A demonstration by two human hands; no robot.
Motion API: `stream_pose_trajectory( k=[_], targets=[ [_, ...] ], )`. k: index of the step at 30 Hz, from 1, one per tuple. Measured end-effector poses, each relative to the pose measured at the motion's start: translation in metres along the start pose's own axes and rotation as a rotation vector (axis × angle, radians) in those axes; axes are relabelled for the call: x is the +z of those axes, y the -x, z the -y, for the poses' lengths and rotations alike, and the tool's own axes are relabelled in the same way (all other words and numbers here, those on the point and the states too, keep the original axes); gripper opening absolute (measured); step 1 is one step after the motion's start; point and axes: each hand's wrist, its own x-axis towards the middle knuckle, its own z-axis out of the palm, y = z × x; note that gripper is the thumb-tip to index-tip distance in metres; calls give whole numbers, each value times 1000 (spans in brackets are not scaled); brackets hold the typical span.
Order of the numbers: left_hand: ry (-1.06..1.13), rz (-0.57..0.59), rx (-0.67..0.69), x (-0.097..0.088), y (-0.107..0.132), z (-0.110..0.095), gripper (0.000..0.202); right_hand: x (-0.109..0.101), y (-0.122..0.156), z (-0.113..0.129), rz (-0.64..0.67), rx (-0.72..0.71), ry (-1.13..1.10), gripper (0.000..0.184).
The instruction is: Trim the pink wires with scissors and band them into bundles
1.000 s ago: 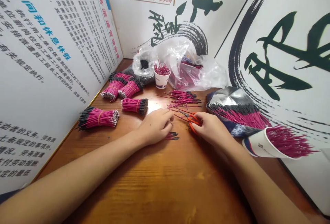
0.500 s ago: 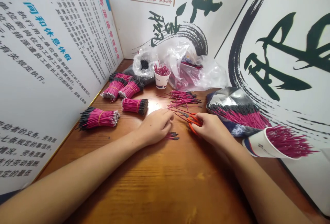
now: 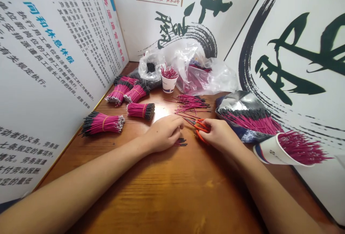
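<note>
My left hand is closed, its fingertips pinched around a thin wire that mostly hides behind them. My right hand grips orange-handled scissors, whose blades point left at the wire near my left fingertips. Whether the blades touch it, I cannot tell. Several black-tipped wires stick out from under my left hand on the wooden table. Just beyond both hands lies a loose pile of pink wires with black ends.
Rubber-banded bundles of pink wires lie at left. A paper cup of wires stands at the back beside plastic bags. An open bag of wires and a tipped paper cup lie at right. Printed panels enclose the table.
My left hand has shifted very slightly right, and the scissors have moved slightly left and down. The other things have stayed put.
</note>
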Motion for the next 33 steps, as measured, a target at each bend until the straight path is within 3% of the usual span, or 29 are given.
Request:
stream_pose_trajectory(
  k=[8, 17, 26, 33],
  targets=[
    [-17, 19, -24, 0, -1, 0, 11, 0, 1, -1, -99, -23, -65, 15],
    [6, 25, -35, -1, -1, -1, 13, 2, 2, 6, -13, -18, -43, 14],
    [-6, -4, -8, 1, 0, 1, 14, 3, 1, 4, -79, -30, -80, 15],
    [-4, 19, -18, 0, 0, 0, 12, 0, 4, 5, 12, -1, 0, 15]
  ],
)
